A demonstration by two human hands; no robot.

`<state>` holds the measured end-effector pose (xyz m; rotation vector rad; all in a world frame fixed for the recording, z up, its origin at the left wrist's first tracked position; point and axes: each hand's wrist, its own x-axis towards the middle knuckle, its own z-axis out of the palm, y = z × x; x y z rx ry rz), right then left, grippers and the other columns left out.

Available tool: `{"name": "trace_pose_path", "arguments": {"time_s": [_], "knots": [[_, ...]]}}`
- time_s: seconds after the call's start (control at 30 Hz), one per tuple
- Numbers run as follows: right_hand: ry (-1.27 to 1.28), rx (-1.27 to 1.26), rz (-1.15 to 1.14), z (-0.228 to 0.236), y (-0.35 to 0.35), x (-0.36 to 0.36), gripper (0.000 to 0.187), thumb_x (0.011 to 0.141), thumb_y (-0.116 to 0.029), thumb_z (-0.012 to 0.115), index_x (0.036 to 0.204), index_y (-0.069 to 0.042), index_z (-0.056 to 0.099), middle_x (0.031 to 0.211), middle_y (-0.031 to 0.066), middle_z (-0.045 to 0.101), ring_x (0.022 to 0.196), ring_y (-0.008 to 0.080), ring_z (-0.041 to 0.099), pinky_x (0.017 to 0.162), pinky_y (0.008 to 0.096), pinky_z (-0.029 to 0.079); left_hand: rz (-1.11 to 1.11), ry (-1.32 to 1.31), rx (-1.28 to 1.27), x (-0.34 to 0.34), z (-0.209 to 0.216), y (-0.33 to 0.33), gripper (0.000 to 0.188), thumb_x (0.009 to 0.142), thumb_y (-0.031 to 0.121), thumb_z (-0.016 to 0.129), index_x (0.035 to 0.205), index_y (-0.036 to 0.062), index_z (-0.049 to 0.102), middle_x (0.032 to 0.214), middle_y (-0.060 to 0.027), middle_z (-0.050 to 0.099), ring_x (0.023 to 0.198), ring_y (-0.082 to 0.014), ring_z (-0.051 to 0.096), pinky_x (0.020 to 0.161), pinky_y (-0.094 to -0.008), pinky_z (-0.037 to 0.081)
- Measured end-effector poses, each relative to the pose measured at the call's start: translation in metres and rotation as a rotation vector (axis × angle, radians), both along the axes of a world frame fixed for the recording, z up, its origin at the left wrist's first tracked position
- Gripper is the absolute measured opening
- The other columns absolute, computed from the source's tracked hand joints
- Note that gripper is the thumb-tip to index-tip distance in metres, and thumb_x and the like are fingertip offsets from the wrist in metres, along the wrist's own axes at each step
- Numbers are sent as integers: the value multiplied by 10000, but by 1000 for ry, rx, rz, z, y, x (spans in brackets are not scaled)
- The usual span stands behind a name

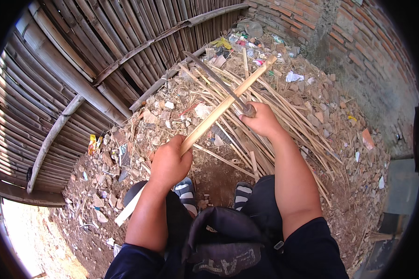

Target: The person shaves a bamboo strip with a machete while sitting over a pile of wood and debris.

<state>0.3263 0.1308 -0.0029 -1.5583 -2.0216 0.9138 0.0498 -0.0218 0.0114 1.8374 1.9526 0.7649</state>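
My left hand (169, 160) is closed round a long, pale split bamboo strip (219, 110), which slants from beside my left leg up to the far right. In my right hand (260, 120) is the wooden handle of a machete (212, 75), my fingers wrapped round it. The long dark blade points to the far left and crosses the strip a little beyond its middle. Whether the edge cuts into the strip I cannot tell. Beneath both, a loose pile of thin bamboo strips (291, 128) lies on the ground.
A bamboo slat wall (121, 35) rises on the left, with a brick wall (354, 32) at the far right. Rubble and litter (246, 39) cover the ground between them. My feet in striped socks (186, 193) are just in front of me, near the strips.
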Motion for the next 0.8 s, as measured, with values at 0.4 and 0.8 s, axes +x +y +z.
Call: {"name": "trace_pose_path", "arguments": {"time_s": [0.4,0.8], "knots": [[75,19,-8,3,-8,6,216,875,-212,779,975,-31,716,819,127,724,780,298,704,757,428,538,-41,-82,-91,-12,12,-5,278,891,182,690,1121,26,690,876,-248,732,853,-443,724,790,-515,566],[-214,190,332,12,-29,-18,179,756,-165,762,916,-115,698,827,161,716,821,395,695,738,487,538,-63,-14,39,-18,-10,0,240,873,132,729,1076,11,687,753,-187,679,681,-348,680,657,-430,529]]}}
